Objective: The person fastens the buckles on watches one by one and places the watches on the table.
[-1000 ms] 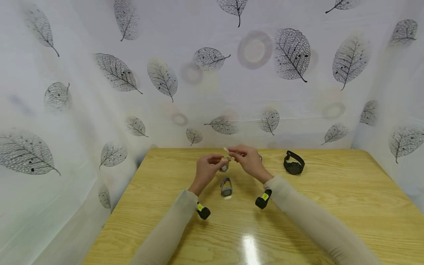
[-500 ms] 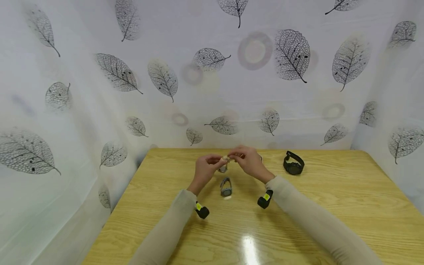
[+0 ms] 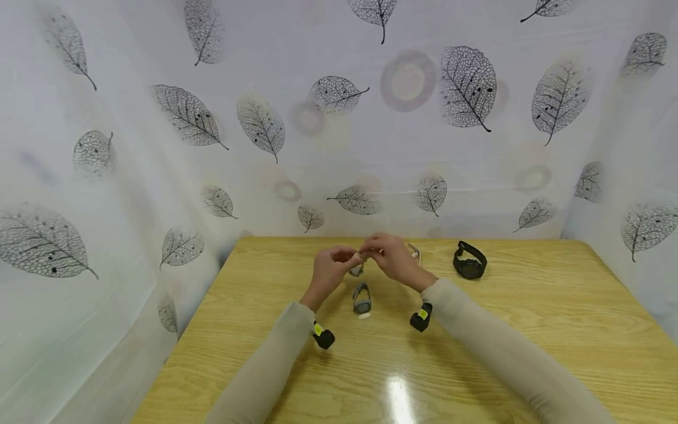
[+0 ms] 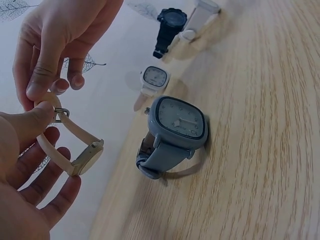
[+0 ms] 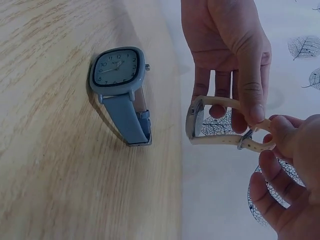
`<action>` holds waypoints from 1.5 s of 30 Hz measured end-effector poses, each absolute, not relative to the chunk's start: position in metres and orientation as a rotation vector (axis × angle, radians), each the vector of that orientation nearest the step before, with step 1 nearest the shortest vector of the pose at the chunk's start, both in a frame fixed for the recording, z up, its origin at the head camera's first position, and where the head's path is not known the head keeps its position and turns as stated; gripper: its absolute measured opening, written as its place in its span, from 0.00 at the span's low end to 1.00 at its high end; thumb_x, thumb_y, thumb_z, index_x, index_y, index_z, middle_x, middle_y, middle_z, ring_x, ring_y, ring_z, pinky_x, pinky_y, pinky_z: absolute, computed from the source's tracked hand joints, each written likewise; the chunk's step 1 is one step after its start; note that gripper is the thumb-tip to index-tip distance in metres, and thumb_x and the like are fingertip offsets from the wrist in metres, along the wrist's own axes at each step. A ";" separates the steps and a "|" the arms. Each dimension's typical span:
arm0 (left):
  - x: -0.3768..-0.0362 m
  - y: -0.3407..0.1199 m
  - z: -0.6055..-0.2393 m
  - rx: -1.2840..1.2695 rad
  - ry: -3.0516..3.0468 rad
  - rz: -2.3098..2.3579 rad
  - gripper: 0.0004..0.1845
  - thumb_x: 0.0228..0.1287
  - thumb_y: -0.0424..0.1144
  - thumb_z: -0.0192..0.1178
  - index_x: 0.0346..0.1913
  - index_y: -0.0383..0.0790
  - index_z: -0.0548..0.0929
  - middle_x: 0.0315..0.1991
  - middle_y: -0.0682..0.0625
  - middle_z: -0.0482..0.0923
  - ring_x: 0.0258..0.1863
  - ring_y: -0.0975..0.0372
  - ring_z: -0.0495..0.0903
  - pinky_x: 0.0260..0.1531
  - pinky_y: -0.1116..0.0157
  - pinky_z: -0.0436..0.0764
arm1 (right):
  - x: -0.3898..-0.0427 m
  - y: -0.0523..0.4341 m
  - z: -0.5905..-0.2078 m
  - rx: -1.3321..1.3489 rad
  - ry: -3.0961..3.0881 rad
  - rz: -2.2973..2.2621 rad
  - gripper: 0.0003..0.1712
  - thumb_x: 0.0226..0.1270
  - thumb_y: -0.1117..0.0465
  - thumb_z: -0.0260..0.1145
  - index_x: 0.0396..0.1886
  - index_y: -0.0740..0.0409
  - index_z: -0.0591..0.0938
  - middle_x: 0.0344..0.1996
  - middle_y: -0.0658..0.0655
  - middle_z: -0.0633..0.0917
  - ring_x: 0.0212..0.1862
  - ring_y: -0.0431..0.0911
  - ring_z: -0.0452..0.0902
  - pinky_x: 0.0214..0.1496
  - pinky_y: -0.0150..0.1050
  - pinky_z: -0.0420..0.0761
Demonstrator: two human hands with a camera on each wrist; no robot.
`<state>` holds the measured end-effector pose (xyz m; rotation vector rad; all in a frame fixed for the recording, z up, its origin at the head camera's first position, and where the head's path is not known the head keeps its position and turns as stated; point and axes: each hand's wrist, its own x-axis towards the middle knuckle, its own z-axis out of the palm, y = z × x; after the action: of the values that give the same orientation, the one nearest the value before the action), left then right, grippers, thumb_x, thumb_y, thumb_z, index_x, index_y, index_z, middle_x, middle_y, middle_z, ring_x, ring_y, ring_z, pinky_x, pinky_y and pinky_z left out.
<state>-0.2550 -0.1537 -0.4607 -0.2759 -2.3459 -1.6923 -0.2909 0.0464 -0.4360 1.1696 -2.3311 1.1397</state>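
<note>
Both hands hold a beige strap watch (image 3: 358, 263) above the table's far middle. My left hand (image 3: 339, 259) grips its strap near the buckle with thumb and fingers, and the case (image 4: 88, 157) hangs below. My right hand (image 3: 382, 254) pinches the other strap end at the buckle (image 5: 246, 140). In the right wrist view the beige watch (image 5: 210, 122) forms a closed loop between the two hands. A grey-blue square watch (image 3: 362, 299) stands on its strap on the wooden table (image 3: 529, 330), just nearer than the hands, and shows as the grey-blue watch (image 4: 178, 125) in the left wrist view.
A black watch (image 3: 469, 260) stands on the table to the right. A white watch (image 3: 415, 253) is partly hidden behind my right hand, and the left wrist view shows a small white watch (image 4: 154, 80). Leaf-patterned sheets (image 3: 159, 147) wall in the table's back and sides.
My right hand has brought the loose strap end down and left to the buckle. The hands are now closer together. The watches on the table have not moved.
</note>
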 end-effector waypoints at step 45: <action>-0.258 -0.156 -0.465 -0.302 -2.315 -1.728 0.14 0.61 0.43 0.76 0.45 0.39 0.91 0.39 0.47 0.89 0.37 0.59 0.87 0.34 0.67 0.85 | -0.287 0.047 -0.453 1.008 -2.329 1.327 0.08 0.73 0.62 0.69 0.48 0.54 0.90 0.44 0.52 0.90 0.39 0.47 0.87 0.39 0.41 0.87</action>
<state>-0.2576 -0.1557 -0.4649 -0.3023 -2.3147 -1.7281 -0.2871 0.0468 -0.4531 1.0079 -2.3293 1.3266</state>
